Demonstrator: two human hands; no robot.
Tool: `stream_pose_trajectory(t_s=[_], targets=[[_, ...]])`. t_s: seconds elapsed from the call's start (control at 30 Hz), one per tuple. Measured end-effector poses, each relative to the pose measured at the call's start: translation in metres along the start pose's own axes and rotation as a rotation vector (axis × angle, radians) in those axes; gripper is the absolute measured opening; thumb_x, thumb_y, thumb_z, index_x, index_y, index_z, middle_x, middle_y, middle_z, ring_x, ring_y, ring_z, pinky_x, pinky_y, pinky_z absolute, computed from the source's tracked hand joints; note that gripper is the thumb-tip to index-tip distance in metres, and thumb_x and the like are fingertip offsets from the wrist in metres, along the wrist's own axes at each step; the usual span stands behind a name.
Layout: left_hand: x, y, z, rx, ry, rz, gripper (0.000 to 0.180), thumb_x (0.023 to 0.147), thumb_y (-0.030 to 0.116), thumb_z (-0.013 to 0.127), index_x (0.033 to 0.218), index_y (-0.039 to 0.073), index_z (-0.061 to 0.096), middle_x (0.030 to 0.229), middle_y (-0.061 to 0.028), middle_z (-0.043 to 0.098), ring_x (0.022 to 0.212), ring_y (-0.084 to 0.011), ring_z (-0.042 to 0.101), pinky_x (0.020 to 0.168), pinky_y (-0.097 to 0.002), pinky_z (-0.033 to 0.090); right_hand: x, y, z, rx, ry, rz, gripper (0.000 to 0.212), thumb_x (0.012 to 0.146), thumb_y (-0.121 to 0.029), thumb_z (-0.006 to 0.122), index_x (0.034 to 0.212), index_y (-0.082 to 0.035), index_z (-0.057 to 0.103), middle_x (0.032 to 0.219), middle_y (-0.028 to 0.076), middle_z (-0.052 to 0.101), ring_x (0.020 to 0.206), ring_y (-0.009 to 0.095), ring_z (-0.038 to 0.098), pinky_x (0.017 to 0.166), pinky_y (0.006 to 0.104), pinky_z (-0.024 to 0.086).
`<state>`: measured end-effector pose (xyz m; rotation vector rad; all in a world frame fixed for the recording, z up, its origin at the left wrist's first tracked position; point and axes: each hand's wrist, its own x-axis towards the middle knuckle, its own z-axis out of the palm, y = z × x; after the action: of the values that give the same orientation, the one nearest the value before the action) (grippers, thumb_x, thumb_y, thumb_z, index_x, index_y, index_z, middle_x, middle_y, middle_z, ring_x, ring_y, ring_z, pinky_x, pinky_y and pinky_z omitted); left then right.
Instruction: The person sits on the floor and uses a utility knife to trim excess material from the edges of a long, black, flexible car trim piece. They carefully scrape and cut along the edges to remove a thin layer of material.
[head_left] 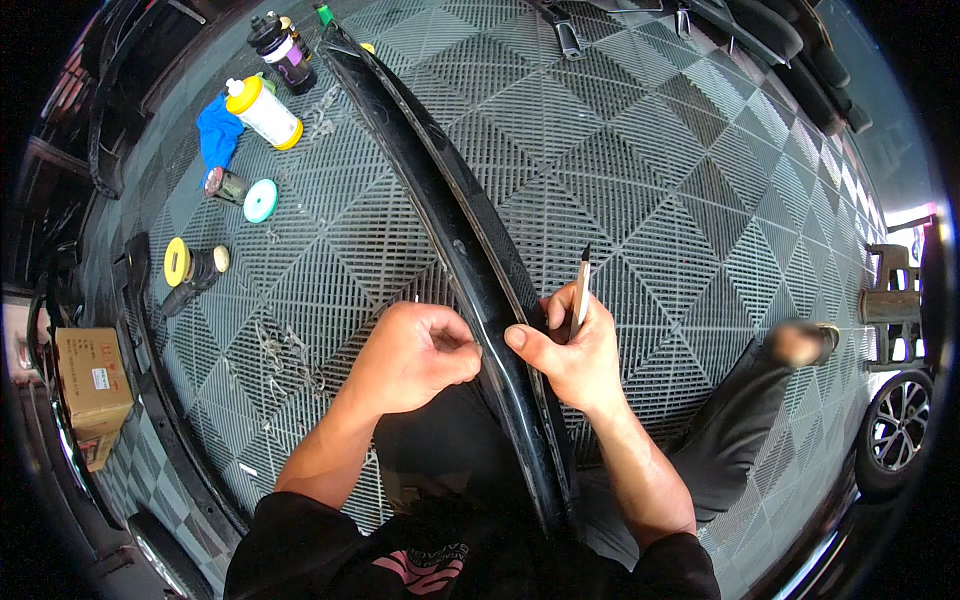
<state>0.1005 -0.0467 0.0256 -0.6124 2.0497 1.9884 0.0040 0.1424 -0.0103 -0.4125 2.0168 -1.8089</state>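
A long, glossy black car trim piece slants from the far middle down across my lap. At its left edge is my left hand, fingers curled into a pinch; what they hold, if anything, is hidden. My right hand grips the trim's right side, its thumb on the upper face and fingers partly tucked behind. Also held in that hand is a slim, pale-handled craft knife, its dark slanted tip pointing up and away from the trim.
Thin curled scraps lie on the grey slatted floor to the left. Beyond them are a polisher, a turquoise disc, a yellow-white bottle, a blue cloth and a dark bottle. A cardboard box stands far left.
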Motion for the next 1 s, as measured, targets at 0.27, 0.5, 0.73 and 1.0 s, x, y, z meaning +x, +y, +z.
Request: stream_pose_trajectory(t_s=[0.27, 0.5, 0.73, 1.0], targets=[[0.004, 0.001, 0.007, 0.254, 0.11, 0.006, 0.012, 0.086, 0.007, 0.065, 0.085, -0.005, 0.069, 0.07, -0.0074, 0.069, 0.059, -0.0118, 0.065, 0.054, -0.0256, 0.052, 0.003, -0.008, 0.004, -0.207, 0.033, -0.014, 0.053, 0.067, -0.03, 0.091, 0.073, -0.007, 0.044, 0.065, -0.002, 0.041, 0.06, 0.009, 0.038, 0.051, 0.0278, 0.036], [0.011, -0.007, 0.0, -0.015, 0.173, 0.044, 0.012, 0.089, 0.001, 0.058, 0.087, -0.005, 0.067, 0.078, -0.01, 0.069, 0.063, -0.0131, 0.067, 0.057, -0.0257, 0.054, 0.003, -0.006, 0.005, -0.144, 0.037, 0.003, 0.05, 0.069, -0.023, 0.089, 0.074, -0.011, 0.042, 0.066, -0.005, 0.041, 0.061, 0.006, 0.037, 0.052, 0.0246, 0.033], [-0.003, -0.012, -0.003, -0.285, 0.001, -0.015, 0.015, 0.092, 0.008, 0.069, 0.095, -0.007, 0.069, 0.086, -0.0108, 0.072, 0.072, -0.0159, 0.071, 0.068, -0.028, 0.06, 0.004, -0.002, 0.004, -0.151, 0.055, 0.003, 0.05, 0.067, -0.028, 0.09, 0.072, -0.008, 0.045, 0.064, -0.003, 0.041, 0.06, 0.009, 0.038, 0.051, 0.0285, 0.036], [-0.002, -0.014, 0.001, -0.166, 0.057, 0.025, 0.021, 0.091, 0.012, 0.075, 0.094, -0.007, 0.069, 0.078, -0.0085, 0.071, 0.07, -0.0134, 0.069, 0.062, -0.0252, 0.057, 0.004, -0.005, 0.004, -0.196, 0.024, -0.029, 0.051, 0.071, -0.022, 0.09, 0.074, -0.013, 0.04, 0.067, -0.006, 0.042, 0.061, 0.004, 0.036, 0.052, 0.0224, 0.031]])
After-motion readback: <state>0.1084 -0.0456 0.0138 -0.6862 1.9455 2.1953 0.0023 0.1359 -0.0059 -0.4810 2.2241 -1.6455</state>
